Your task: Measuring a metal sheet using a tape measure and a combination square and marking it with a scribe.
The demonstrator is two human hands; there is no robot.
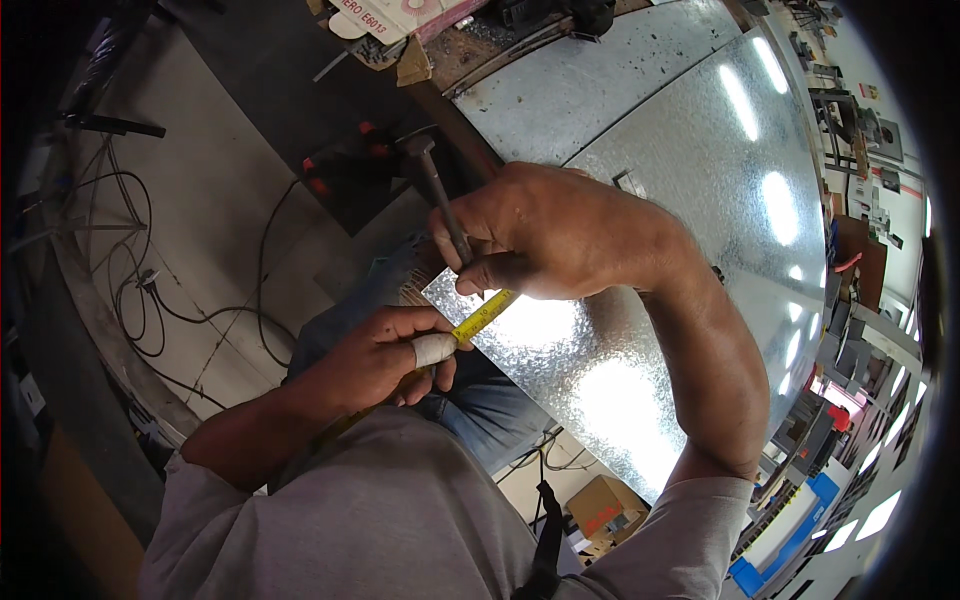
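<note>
My left hand (385, 355), with a pale wrap round its thumb, pinches the yellow tape measure blade (486, 314) at the near left edge of a shiny metal sheet (560, 385). From there the blade runs up and right until my right hand (560, 230) covers it. Closed round a dark metal rod with a wide, flat head (436, 185), my right hand reaches over the sheet. The rod leans, head up and to the left, and its lower end is by my thumb near the tape. Whether my right fingers also press the tape is hidden.
Another metal sheet (580, 80) lies beyond, beside a cluttered bench with a cardboard box (400, 15). Black cables (150, 290) trail over the floor at left. A dark tool with red parts (345, 170) sits below the bench. An open carton (605, 510) stands under the sheet.
</note>
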